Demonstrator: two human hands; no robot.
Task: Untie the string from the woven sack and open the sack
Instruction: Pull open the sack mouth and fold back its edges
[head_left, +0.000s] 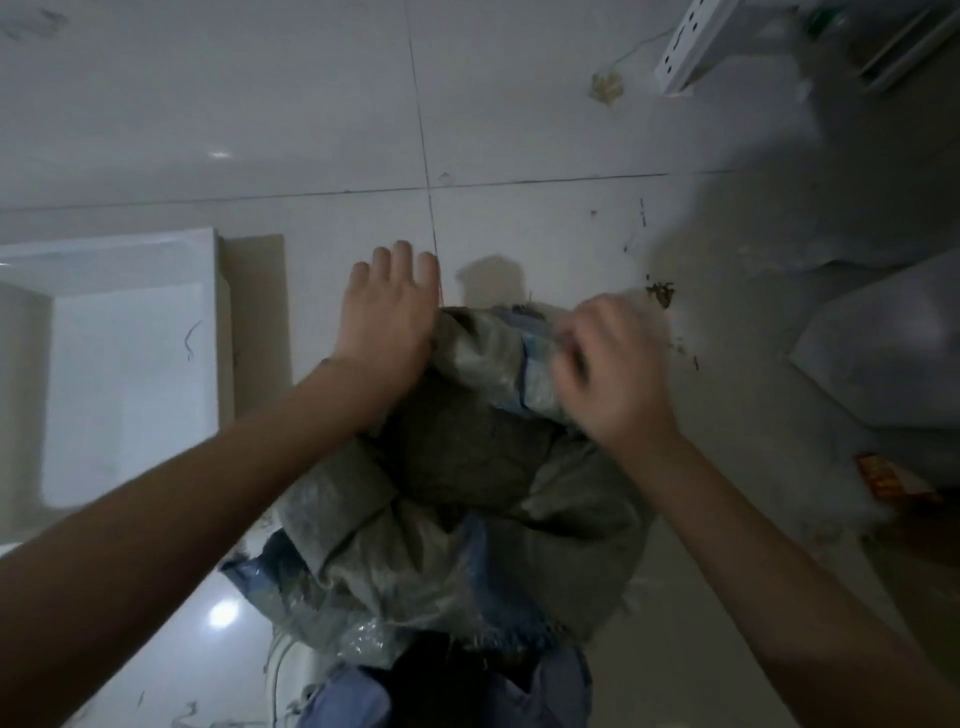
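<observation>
A dirty grey-green woven sack (457, 499) with blue stripes stands on the tiled floor just in front of me. Its mouth gapes and a dark lumpy mass (467, 452) shows inside. My left hand (387, 327) lies flat, fingers together and stretched out, against the far left edge of the sack's rim; I cannot tell if its thumb grips the fabric. My right hand (608, 364) is closed on the far right part of the rim, pinching the woven fabric. No string is visible in the blurred view.
A white box-like container (130, 322) sits on the floor at the left. White bags (883, 353) and a red-printed packet (883, 478) lie at the right. Dirt crumbs (660, 293) dot the tiles beyond the sack. A white power strip (691, 47) lies at the far right. My shoe (291, 670) is beside the sack.
</observation>
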